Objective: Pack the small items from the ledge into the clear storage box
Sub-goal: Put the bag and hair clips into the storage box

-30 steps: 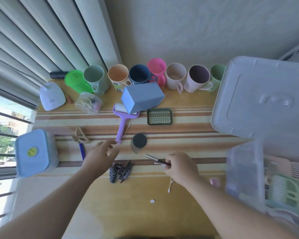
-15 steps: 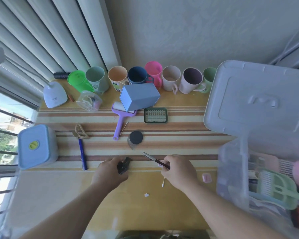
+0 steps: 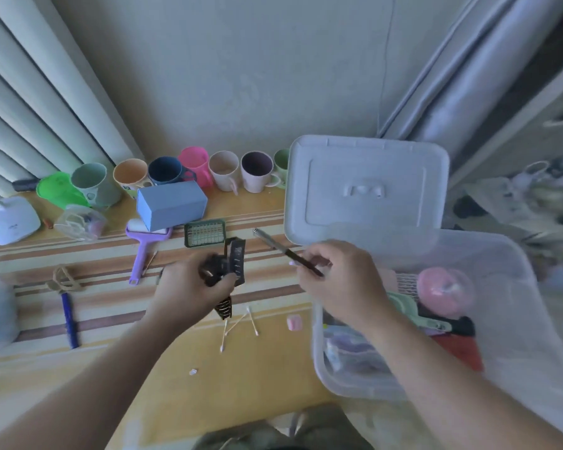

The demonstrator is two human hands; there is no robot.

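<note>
- Lifted off the ledge [image 3: 163,358] since the earlier frame: black hair clips [image 3: 226,271], now bunched in the left hand [image 3: 189,287] and raised above the striped cloth; view swung right, so more of the clear storage box [image 3: 533,319] shows.
- Left fingers curled round the clips, one clip sticking up past the knuckles, another hanging below the palm.
- Right hand [image 3: 338,280] pinching a dark pen [image 3: 283,250] between thumb and fingers, tip pointing up and left, held near the box's left rim, not yet over its inside.
- Already in the box: a pink round thing [image 3: 442,290], a pale green comb-like piece [image 3: 413,306], something red [image 3: 462,349] and blurred soft packets at the near end.
- White lid [image 3: 364,190] off and propped behind the box.
- Both handfuls not yet dropped in; judged the step in hand.
- Left on the ledge near the hands: cotton swabs [image 3: 241,323], a small pink block [image 3: 294,322], a tiny white scrap [image 3: 193,371].
- Further out: purple lint roller [image 3: 143,251], green grid tray [image 3: 205,233], blue-handled tool [image 3: 67,315], blue box [image 3: 171,204] tipped on its side.
- At the wall: row of mugs [image 3: 221,170], probably too large to count as small items.
- Judged roughly midway, plenty still to gather.
</note>
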